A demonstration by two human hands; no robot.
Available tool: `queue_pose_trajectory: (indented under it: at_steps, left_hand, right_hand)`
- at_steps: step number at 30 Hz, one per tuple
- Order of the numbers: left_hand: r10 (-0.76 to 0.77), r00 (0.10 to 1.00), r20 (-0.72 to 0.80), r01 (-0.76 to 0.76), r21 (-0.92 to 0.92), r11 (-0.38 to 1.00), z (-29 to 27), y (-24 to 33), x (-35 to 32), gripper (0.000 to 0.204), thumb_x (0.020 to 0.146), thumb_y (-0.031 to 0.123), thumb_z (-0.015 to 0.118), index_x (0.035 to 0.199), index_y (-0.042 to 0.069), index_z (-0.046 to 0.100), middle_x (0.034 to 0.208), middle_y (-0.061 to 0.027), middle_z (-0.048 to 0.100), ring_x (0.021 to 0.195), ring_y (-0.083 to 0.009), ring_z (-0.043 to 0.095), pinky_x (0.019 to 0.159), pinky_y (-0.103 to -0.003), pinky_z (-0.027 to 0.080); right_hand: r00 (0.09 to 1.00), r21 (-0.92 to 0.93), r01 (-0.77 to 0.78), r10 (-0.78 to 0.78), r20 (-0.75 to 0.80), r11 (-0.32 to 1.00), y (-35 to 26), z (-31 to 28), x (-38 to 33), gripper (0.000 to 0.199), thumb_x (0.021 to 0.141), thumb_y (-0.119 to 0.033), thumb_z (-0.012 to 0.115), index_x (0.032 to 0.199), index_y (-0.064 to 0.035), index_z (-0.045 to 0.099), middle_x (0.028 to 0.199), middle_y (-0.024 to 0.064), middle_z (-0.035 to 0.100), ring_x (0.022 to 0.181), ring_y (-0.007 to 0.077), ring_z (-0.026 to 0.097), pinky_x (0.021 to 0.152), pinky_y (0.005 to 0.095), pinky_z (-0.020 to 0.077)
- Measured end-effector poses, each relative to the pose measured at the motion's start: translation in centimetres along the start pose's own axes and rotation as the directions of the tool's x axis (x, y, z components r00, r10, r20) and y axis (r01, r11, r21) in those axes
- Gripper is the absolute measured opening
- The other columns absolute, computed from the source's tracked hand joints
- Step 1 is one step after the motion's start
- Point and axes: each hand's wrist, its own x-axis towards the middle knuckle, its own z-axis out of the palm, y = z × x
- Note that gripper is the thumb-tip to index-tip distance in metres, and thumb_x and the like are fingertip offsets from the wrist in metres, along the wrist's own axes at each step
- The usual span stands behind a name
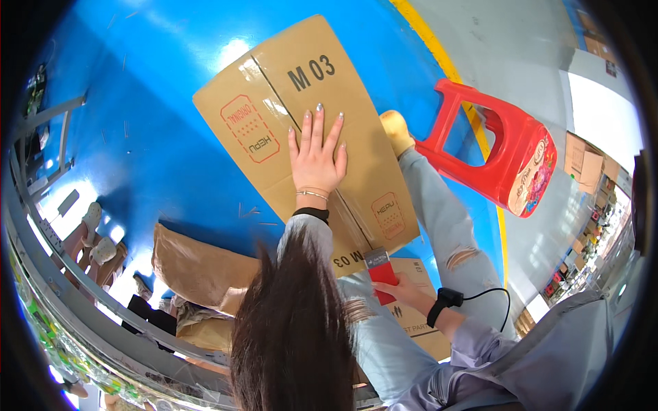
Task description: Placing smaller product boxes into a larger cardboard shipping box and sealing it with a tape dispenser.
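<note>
Long hair hangs near; keep the left hand spread flat on the box while the right hand grips the red tool near its seam.

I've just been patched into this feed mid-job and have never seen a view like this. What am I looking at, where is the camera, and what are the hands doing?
There is no machine here: a person works with two bare hands, and the single picture comes from a wide fisheye camera worn on their head, looking down, so straight edges bend near the rim. The left hand lies flat, fingers spread, on a closed cardboard box resting on the blue floor. The right hand, with a black wrist strap and cable, grips a small red tool; what kind I cannot tell. The person's long dark hair hangs in front. A red plastic stool lies tipped over on the right, and crumpled brown paper sits lower left.
</note>
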Motion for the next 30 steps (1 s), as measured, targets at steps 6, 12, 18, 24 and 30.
queue_pose_trajectory:
  at_steps: [6,12,18,24,30]
  left_hand:
    - [-0.004,0.999,-0.042,0.005,0.024,1.000,-0.1,-0.4,-0.2,0.050,0.088,0.032,0.051,0.138,0.027,0.049,0.151,-0.0066,0.035,0.139,-0.0259,0.032,0.113,-0.049,0.019]
    - [0.017,0.997,-0.069,-0.019,-0.038,0.999,0.3,0.4,0.1,0.049,0.088,0.031,0.051,0.137,0.028,0.050,0.150,-0.0054,0.036,0.138,-0.0262,0.033,0.113,-0.050,0.020]
    - [0.043,0.992,-0.120,-0.046,-0.019,0.999,1.5,0.5,0.4,0.049,0.088,0.031,0.051,0.137,0.029,0.050,0.150,-0.0052,0.037,0.138,-0.0267,0.033,0.113,-0.050,0.020]
    - [0.092,0.974,-0.207,-0.093,0.005,0.996,0.6,-0.6,0.1,0.048,0.089,0.030,0.050,0.137,0.027,0.050,0.149,-0.0061,0.038,0.137,-0.0278,0.034,0.113,-0.051,0.019]
    - [0.087,0.972,-0.219,-0.096,-0.027,0.995,1.7,0.3,0.9,0.046,0.091,0.032,0.048,0.137,0.027,0.050,0.149,-0.0043,0.038,0.138,-0.0261,0.033,0.113,-0.049,0.020]
  right_hand:
    - [1.000,-0.080,0.003,-0.002,0.005,0.997,0.4,0.1,-0.3,0.031,0.088,-0.025,0.070,0.104,0.0007,0.064,0.092,0.0061,0.068,0.083,0.0128,0.066,0.075,0.0274,0.0533]
    - [0.998,-0.094,0.054,-0.056,-0.021,0.994,-1.4,-1.9,-1.8,0.032,0.086,-0.024,0.072,0.104,0.0018,0.065,0.091,0.0055,0.068,0.080,0.0108,0.065,0.073,0.0263,0.0532]
    - [0.996,-0.138,0.086,-0.085,0.008,0.987,0.2,-3.4,-0.9,0.032,0.086,-0.023,0.072,0.105,0.0018,0.065,0.092,0.0054,0.068,0.081,0.0105,0.065,0.072,0.0266,0.0538]
    - [0.997,0.030,0.082,-0.082,0.011,0.996,2.2,0.4,-0.4,0.034,0.087,-0.026,0.072,0.105,0.0023,0.065,0.093,0.0066,0.068,0.082,0.0108,0.065,0.071,0.0260,0.0542]
    - [0.990,0.064,0.139,-0.138,-0.021,0.988,0.5,0.7,-1.3,0.032,0.088,-0.023,0.070,0.107,0.0018,0.064,0.092,0.0065,0.068,0.082,0.0108,0.066,0.071,0.0260,0.0545]
